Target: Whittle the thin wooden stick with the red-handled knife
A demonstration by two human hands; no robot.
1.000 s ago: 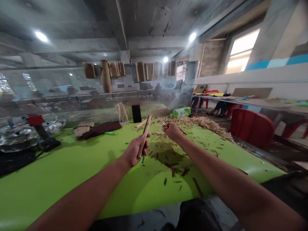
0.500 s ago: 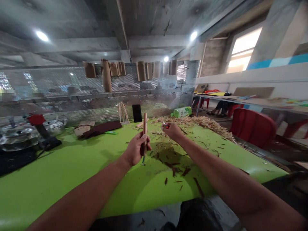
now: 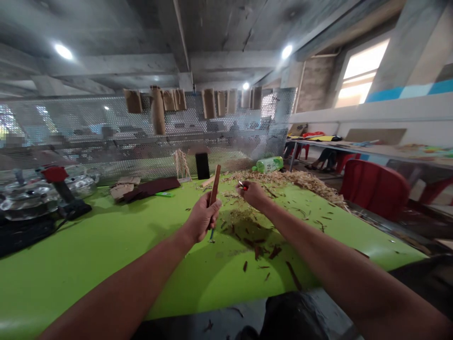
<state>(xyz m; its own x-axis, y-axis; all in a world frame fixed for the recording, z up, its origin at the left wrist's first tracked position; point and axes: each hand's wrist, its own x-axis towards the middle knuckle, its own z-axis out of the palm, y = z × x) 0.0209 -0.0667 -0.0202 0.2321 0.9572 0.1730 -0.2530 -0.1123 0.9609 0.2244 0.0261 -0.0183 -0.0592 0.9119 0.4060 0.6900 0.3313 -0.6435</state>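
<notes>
Wooden strip (image 3: 215, 182), one, narrow, tilted above the green table (image 3: 106, 241), gripped near its lower end by the left hand (image 3: 203, 218), judged light, stiff and best held there; right hand (image 3: 252, 195), apart, wrapped round a small red tool (image 3: 245, 188), possibly a knife.

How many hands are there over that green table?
2. The left hand grips a wooden strip; the right hand, apart from it to the right, holds a small metal-tipped tool. Others could be hidden behind the mesh screen.
</notes>
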